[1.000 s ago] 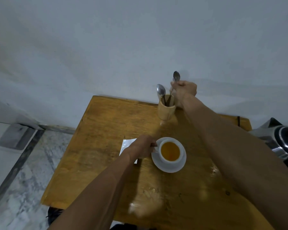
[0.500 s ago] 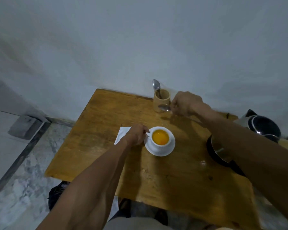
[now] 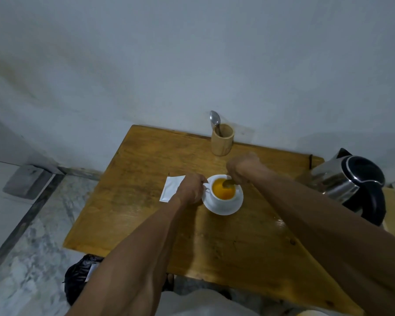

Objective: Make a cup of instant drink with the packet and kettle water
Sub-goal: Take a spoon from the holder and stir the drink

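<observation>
Cup full of orange liquid

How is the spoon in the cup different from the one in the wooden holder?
The spoon in the cup is gripped by the right hand, its bowl dipped in orange drink; the holder spoon stands untouched. The cup spoon lies tilted and mostly hidden; the holder spoon stands near upright, bowl up, in the wooden holder. Both look like metal.
</observation>
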